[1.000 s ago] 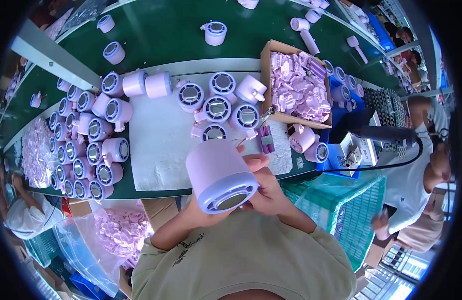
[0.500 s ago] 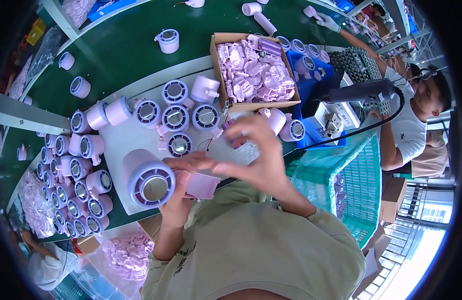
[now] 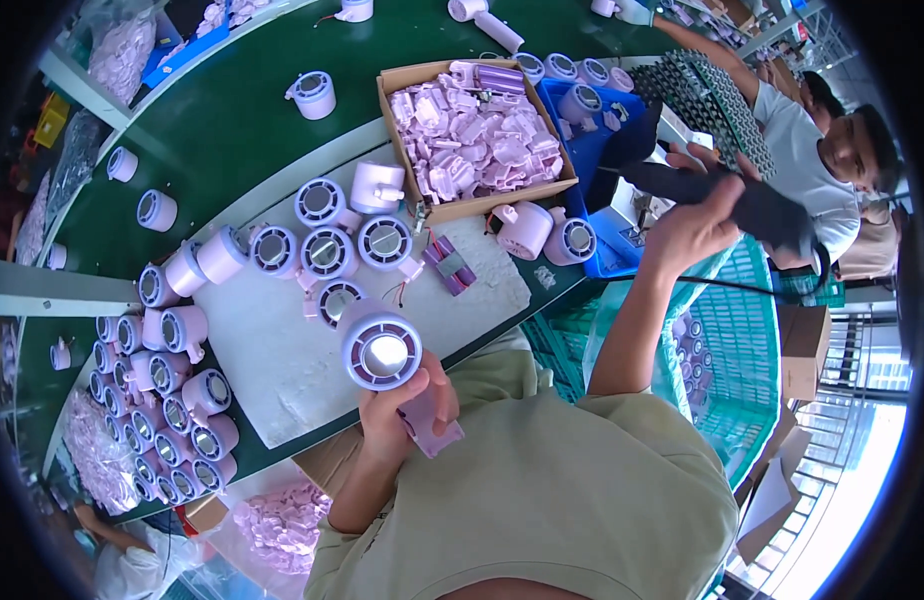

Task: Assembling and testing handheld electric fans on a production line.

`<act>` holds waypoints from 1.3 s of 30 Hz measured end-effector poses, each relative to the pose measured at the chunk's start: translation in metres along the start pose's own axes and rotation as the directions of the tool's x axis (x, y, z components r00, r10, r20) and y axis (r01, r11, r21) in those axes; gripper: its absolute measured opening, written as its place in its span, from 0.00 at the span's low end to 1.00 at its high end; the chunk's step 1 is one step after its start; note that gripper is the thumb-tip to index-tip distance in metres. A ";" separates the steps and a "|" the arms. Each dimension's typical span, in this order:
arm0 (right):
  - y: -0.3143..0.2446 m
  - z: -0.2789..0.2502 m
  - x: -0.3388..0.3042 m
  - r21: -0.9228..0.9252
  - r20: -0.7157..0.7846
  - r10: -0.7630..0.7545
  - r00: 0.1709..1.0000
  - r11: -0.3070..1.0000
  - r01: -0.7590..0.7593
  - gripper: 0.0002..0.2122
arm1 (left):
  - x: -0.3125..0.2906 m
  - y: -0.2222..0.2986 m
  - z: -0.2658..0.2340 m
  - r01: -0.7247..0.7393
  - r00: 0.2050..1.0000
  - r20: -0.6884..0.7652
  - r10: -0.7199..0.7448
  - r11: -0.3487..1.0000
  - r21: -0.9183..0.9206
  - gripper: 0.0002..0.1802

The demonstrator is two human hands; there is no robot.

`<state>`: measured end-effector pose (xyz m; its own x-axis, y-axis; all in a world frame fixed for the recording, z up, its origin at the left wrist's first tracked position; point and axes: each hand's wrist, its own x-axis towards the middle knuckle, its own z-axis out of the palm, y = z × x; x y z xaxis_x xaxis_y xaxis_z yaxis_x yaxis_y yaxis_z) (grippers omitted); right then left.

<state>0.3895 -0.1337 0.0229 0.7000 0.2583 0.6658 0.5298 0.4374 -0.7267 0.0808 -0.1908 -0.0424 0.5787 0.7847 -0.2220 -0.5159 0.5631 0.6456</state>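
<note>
My left hand is wrapped round the handle of a lilac handheld fan. Its round ringed head with a shiny centre faces up, and the handle's lower part sticks out past my fingers. Out to the right, my right hand grips a black corded electric screwdriver above the blue bin. On the pale work mat several similar fan heads stand in a cluster. Beside them lies a purple battery pack with thin red wires near it.
A cardboard box of lilac plastic parts stands behind the mat. Right of it are a blue bin and a green basket. Several fans crowd the left. A co-worker is at the right.
My right hand has moved from beside the fan to the right and taken hold of the electric screwdriver. The fan in my left hand has shifted right, its handle now pointing more downward.
</note>
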 end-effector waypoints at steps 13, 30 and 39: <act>-0.009 -0.068 0.008 0.163 -0.098 -0.054 0.994 0.984 0.070 0.04 | 0.022 -0.025 0.003 0.270 0.958 -0.013 -0.285 0.918 -0.290 0.11; -0.049 -0.050 -0.017 0.509 0.237 0.227 0.945 0.799 -0.320 0.11 | 0.044 -0.037 0.022 0.347 0.927 -0.093 -0.365 0.923 -0.167 0.13; -0.080 -0.014 -0.063 0.629 0.639 0.011 0.769 0.569 -0.530 0.13 | 0.068 -0.045 0.042 0.359 0.915 -0.082 -0.394 0.891 -0.277 0.14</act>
<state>0.3093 -0.1968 0.0371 0.2386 0.7538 0.6122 -0.3711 0.6533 -0.6599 0.1699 -0.1735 -0.0552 0.6814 0.5173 -0.5177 -0.4271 0.8555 0.2928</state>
